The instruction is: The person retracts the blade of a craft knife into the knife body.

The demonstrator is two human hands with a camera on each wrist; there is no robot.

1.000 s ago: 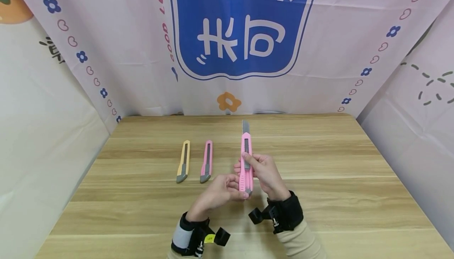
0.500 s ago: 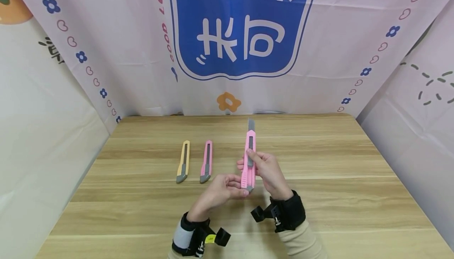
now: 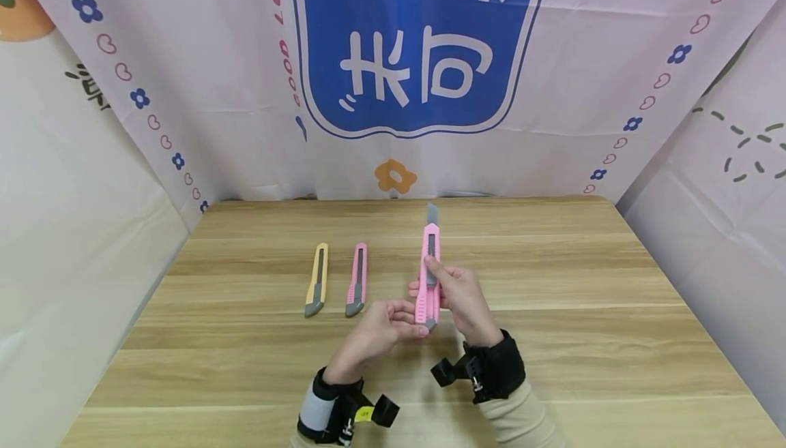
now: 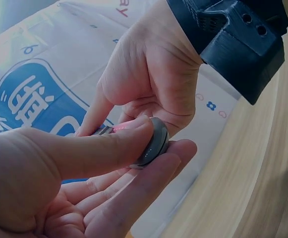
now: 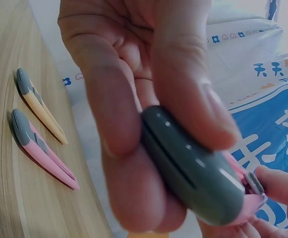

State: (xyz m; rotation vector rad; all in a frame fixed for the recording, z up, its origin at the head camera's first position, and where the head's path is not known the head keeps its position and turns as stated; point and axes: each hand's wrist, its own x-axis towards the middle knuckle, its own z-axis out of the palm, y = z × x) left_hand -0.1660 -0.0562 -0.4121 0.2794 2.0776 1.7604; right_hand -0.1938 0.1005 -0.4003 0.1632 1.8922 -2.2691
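Note:
A pink utility knife (image 3: 421, 308) is held in both hands, its grey blade (image 3: 432, 213) sticking out and pointing away from the person. My left hand (image 3: 381, 332) pinches the grey end cap (image 5: 198, 173) between thumb and fingers. Higher up the body, my right hand (image 3: 463, 298) grips the handle, thumb on the grey slider. The left wrist view shows the right hand (image 4: 148, 74) beyond the cap, curled over the knife. To the left on the wooden table lie a second pink utility knife (image 3: 357, 277) and a yellow utility knife (image 3: 317, 277), both with no blade showing.
The wooden table (image 3: 583, 339) reaches back to a printed cloth backdrop (image 3: 245, 127) with a blue emblem. Pale cloth walls stand on both sides. Each wrist wears a black camera mount (image 3: 497, 366).
The held knife has risen slightly and shifted a little right, then slightly back left, both hands moving with it. The two knives on the table have stayed put.

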